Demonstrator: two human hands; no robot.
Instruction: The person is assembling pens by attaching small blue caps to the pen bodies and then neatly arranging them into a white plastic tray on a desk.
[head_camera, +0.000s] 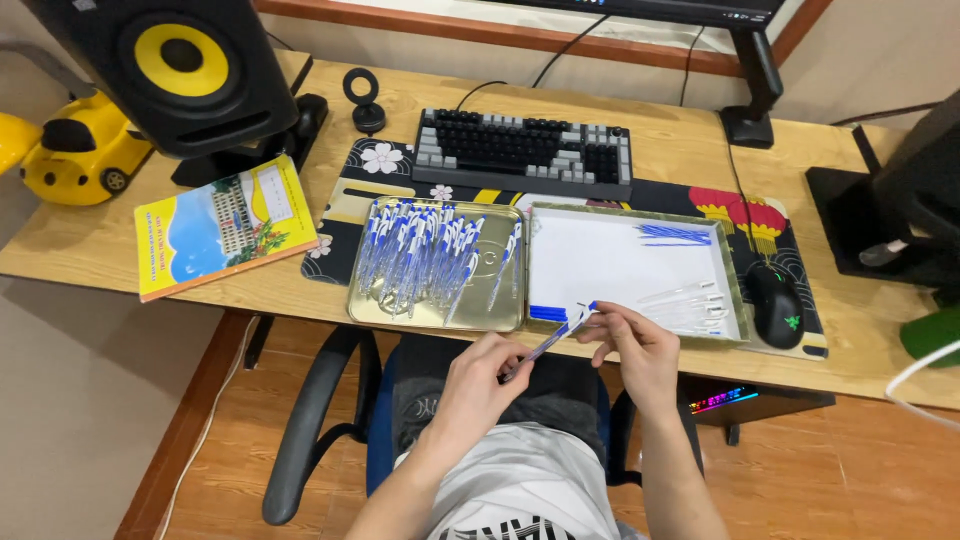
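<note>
The left hand (480, 375) and right hand (630, 345) each pinch an end of one blue pen (550, 342) just before the tabletop (280, 290). Many finished pens fill the metal tray (505, 318); few loose parts remain in the white tray (620, 262).

The pen (548, 343) is showing a clear barrel with blue ends. The pens (425, 255) in the gold-coloured tin tray (365, 308) are mixing blue, white and clear. The second tray (735, 290) is showing a white lining under blue caps (672, 234). The desk mat (360, 170) is displaying white flowers and red lanterns on black. The speaker (180, 60) is showing a yellow cone in black. The booklet (222, 222) is looking yellow and sky-blue.
</note>
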